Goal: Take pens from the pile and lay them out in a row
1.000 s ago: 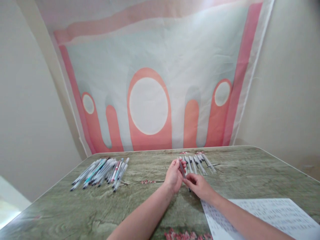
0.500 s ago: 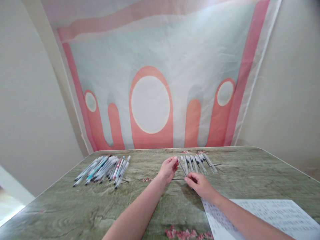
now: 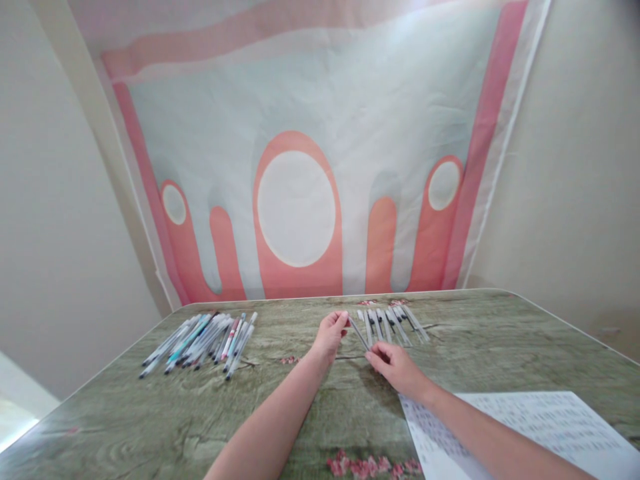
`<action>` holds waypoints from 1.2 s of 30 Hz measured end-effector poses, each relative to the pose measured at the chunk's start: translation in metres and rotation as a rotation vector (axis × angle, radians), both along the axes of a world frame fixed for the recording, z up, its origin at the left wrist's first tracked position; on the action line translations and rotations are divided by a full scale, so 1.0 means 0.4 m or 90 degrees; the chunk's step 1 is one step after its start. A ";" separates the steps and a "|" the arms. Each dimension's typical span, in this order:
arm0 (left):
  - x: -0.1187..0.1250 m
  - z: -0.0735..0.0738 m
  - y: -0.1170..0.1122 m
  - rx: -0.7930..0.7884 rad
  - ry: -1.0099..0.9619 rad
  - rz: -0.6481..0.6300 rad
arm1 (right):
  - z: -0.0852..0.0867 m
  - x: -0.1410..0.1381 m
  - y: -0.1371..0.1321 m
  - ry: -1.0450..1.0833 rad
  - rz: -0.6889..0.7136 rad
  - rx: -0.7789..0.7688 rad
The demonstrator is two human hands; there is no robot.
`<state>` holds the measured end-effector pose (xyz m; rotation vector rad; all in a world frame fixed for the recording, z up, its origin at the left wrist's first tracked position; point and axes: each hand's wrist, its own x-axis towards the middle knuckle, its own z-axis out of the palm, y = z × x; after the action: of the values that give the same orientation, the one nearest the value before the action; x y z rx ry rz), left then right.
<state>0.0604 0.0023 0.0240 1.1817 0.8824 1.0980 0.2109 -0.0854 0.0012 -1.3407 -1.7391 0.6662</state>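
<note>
In the head view, the right hand (image 3: 395,363) pinches a pen (image 3: 359,334) just left of the row of pens (image 3: 393,323), while the left hand (image 3: 329,333), fingertips pinched together, sits at that pen's far end, actual grip unclear.

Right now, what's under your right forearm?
A printed sheet on the table; the forearm covers a diagonal band of it. Its print is unreadable. Left hand and right hand hold a pen beyond.
</note>
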 end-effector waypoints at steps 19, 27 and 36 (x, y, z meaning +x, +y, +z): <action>-0.035 -0.046 0.096 0.235 0.374 0.092 | 0.006 0.005 0.002 0.189 -0.083 -0.006; 0.095 -0.056 0.128 0.351 0.641 0.098 | 0.008 0.011 0.010 0.287 -0.128 -0.027; 0.113 -0.077 0.149 0.316 0.607 0.105 | 0.013 0.010 0.013 0.281 -0.122 -0.027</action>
<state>0.1057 0.0618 -0.0069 2.1546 1.4894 0.8785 0.2149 -0.0802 0.0063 -1.2549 -1.2352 0.8210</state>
